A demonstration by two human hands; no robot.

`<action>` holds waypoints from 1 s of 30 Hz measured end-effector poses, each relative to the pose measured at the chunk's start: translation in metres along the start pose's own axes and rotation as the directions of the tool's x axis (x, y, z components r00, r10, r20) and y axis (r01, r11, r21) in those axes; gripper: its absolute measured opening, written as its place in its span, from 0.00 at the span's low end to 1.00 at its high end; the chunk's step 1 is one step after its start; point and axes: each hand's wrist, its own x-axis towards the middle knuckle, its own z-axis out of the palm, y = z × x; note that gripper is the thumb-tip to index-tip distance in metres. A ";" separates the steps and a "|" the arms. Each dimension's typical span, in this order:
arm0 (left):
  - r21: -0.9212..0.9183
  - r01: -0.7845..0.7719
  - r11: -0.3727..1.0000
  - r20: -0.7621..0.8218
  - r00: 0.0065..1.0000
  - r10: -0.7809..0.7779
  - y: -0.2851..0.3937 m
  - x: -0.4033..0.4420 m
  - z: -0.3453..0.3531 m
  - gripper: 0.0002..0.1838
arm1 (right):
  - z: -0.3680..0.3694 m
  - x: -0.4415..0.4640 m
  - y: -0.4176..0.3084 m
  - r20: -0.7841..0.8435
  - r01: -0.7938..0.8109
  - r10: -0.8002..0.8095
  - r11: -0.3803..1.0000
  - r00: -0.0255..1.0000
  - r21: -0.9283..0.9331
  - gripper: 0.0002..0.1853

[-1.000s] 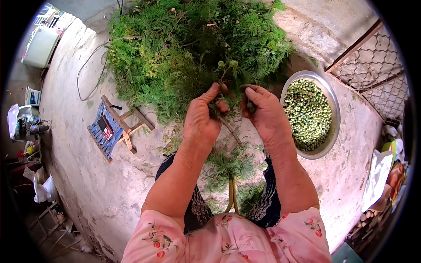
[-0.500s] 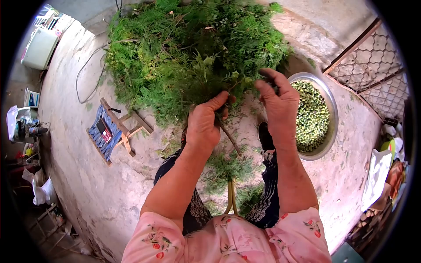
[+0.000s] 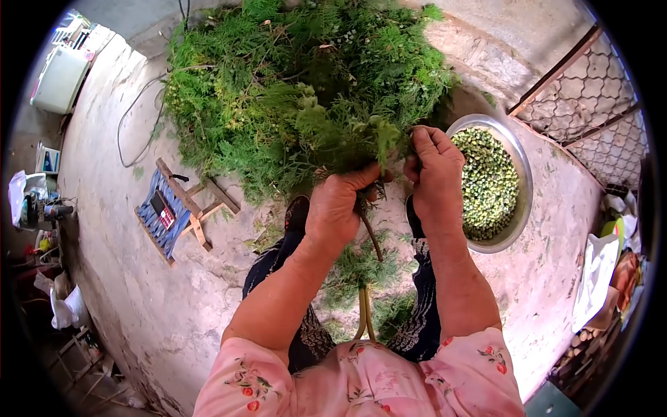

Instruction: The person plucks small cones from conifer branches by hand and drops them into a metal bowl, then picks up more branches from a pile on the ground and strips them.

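My left hand [image 3: 338, 206] is closed around a leafy green branch [image 3: 315, 128], whose bare brown stem sticks out below the fist. Just right of it, my right hand [image 3: 436, 170] is closed, thumb and fingers pinched at the branch's right edge; what they pinch is too small to make out. A large heap of green branches [image 3: 236, 90] lies on the floor beyond my hands. To the right of my right hand stands a metal bowl [image 3: 524, 201] holding small round green pieces [image 3: 488, 184].
A small wooden stool [image 3: 196, 226] with a dark device [image 3: 162, 208] on its woven seat stands left. Cut sprigs [image 3: 361, 267] lie between my legs. Wire mesh [image 3: 580, 97] leans at the upper right. White bags [image 3: 597, 278] lie at the right edge.
My right hand moved away to the right, fingers apart, then came back down to the branch and closed. My left hand has shifted slightly lower with the branch, and its leaves have turned.
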 end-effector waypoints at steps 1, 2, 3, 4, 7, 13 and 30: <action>0.000 -0.002 1.000 0.008 1.000 0.002 -0.001 0.000 0.001 0.07 | 0.001 0.000 0.000 -0.022 0.014 -0.014 1.000 1.000 -0.010 0.08; 0.000 -0.005 1.000 0.017 1.000 0.005 -0.001 0.000 0.002 0.07 | 0.000 0.001 0.002 -0.021 0.014 -0.015 1.000 1.000 -0.011 0.08; -0.001 -0.006 1.000 0.016 1.000 0.006 -0.002 0.000 0.002 0.07 | -0.001 0.002 0.004 -0.028 0.107 -0.113 0.983 0.993 -0.150 0.08; -0.010 0.008 1.000 0.014 1.000 -0.008 -0.003 0.001 0.001 0.08 | -0.001 0.003 0.005 -0.022 0.195 -0.210 0.938 0.977 -0.285 0.08; -0.005 0.026 1.000 0.012 1.000 -0.026 -0.002 0.000 0.002 0.09 | 0.000 0.001 0.002 -0.042 0.145 -0.157 0.968 0.987 -0.206 0.09; 0.005 0.059 0.998 0.044 0.997 -0.059 -0.002 0.000 0.002 0.09 | -0.003 0.012 0.012 0.048 0.535 -0.644 0.590 0.764 -0.605 0.10; 0.024 0.010 1.000 0.061 0.998 -0.012 0.002 -0.001 -0.005 0.10 | -0.022 -0.004 -0.036 0.255 0.000 0.011 0.999 0.967 -0.046 0.08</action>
